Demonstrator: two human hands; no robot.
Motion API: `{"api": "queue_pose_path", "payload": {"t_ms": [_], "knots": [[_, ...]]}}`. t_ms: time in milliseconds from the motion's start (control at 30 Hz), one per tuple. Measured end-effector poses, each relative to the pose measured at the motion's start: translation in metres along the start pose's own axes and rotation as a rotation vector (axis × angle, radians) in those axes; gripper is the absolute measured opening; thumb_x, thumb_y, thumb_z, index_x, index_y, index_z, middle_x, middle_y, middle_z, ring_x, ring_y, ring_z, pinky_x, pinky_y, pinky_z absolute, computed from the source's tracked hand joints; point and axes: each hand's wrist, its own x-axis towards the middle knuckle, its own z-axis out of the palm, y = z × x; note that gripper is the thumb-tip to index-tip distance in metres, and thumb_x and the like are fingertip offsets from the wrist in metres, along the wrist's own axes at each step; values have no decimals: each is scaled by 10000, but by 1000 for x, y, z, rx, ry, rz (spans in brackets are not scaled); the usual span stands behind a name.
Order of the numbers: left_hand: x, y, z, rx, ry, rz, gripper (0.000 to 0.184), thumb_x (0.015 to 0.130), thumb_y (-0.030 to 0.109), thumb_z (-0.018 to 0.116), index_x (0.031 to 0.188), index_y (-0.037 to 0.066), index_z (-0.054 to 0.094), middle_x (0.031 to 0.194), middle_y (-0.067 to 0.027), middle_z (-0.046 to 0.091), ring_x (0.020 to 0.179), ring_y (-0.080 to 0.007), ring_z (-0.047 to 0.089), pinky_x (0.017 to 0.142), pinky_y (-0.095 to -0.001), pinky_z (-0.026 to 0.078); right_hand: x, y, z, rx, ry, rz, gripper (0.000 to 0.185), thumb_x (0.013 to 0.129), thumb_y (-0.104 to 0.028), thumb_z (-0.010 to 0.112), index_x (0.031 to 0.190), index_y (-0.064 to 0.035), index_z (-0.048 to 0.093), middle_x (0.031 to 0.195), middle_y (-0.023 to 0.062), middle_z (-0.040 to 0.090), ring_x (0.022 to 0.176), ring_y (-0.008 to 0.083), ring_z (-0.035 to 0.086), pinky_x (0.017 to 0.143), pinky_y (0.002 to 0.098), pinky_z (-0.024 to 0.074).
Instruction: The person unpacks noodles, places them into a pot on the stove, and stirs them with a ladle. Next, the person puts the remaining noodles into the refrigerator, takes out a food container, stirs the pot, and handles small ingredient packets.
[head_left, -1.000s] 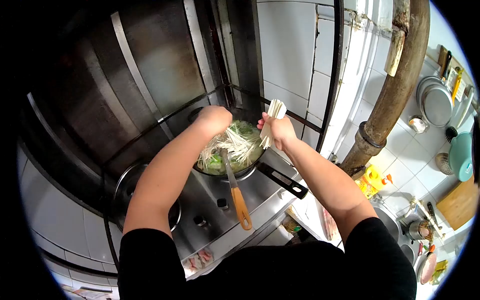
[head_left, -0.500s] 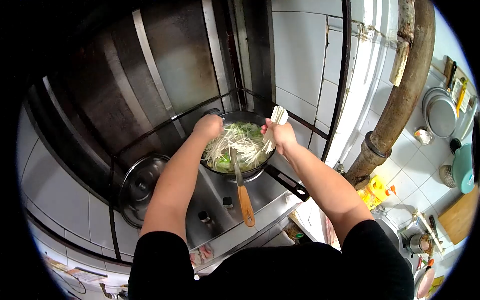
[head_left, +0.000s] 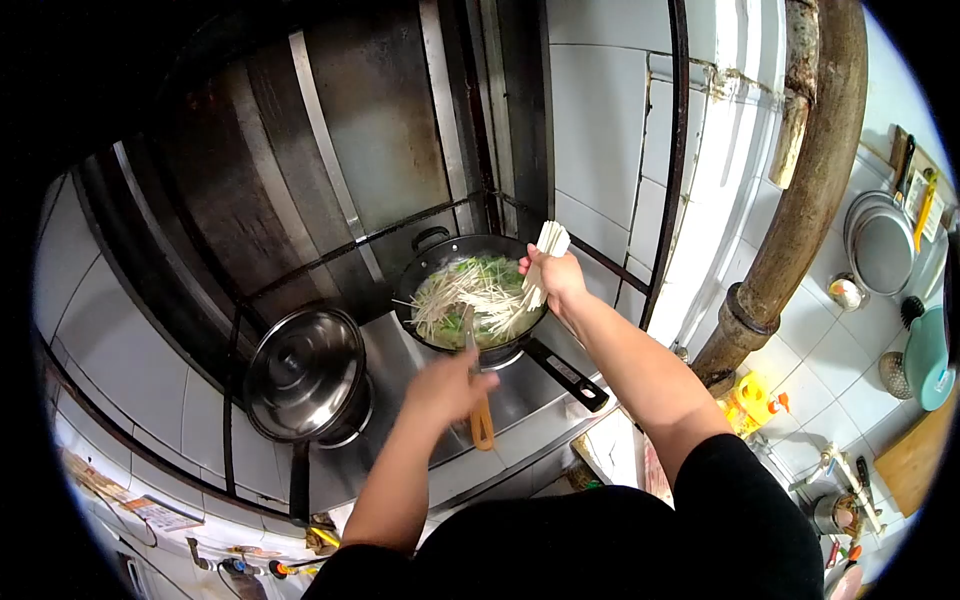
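In the head view, the utensil with the orange handle point(head_left: 482, 425) lies between the two hands, its long axis running almost straight from the food in the frying pan point(head_left: 425, 262) toward the person, the handle end out over the front edge of the stove point(head_left: 520, 385) and tilted slightly to the right. The left hand point(head_left: 440, 390) is clearly the nearer one: it is in front of the pan, its fingers over or close beside the metal shaft, above the orange part. The hand is blurred; its fingers look partly spread, but I cannot tell whether they touch the shaft or close on it. The right hand point(head_left: 562, 275) is farther off, above the pan's right rim, closed around a bundle of pale strips point(head_left: 552, 240) that stands steeply, the upper ends showing above the fist and the lower ends hanging down toward the food. Loose pale strips point(head_left: 460, 290) lie in the pan over something green, at the utensil's far end. The pan's black handle point(head_left: 565, 375) points away on its own line, toward the stove's front right corner, below the right forearm. To the left, a lidded pan point(head_left: 308, 370) sits near the stove's left edge, apart from both hands.
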Motion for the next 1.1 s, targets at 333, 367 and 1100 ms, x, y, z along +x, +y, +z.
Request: {"api": "queue_pose_path", "payload": {"t_ms": [333, 367, 1100], "knots": [[-42, -10, 13, 156, 96, -178, 422, 832, 107, 523, 1232, -3, 447, 997, -288, 622, 946, -414, 636, 826, -495, 503, 18, 12, -6, 44, 17, 54, 130, 918, -100, 613, 988, -2, 566, 798, 83, 646, 654, 167, 604, 577, 301, 493], [-48, -13, 9, 206, 171, -195, 365, 823, 79, 512, 1172, -23, 470, 970, -277, 628, 935, -403, 642, 819, -490, 510, 17, 13, -6, 76, 18, 61, 118, 922, -91, 604, 986, -1, 562, 801, 87, 646, 655, 168, 602, 577, 300, 492], [-35, -39, 9, 93, 293, -186, 497, 832, 108, 559, 1320, 68, 475, 1071, -245, 609, 940, -404, 618, 808, -460, 504, 69, 51, -14, -144, 63, -30, 182, 859, 69, 553, 1012, -28, 570, 912, 99, 647, 758, 212, 594, 670, 355, 504]]}}
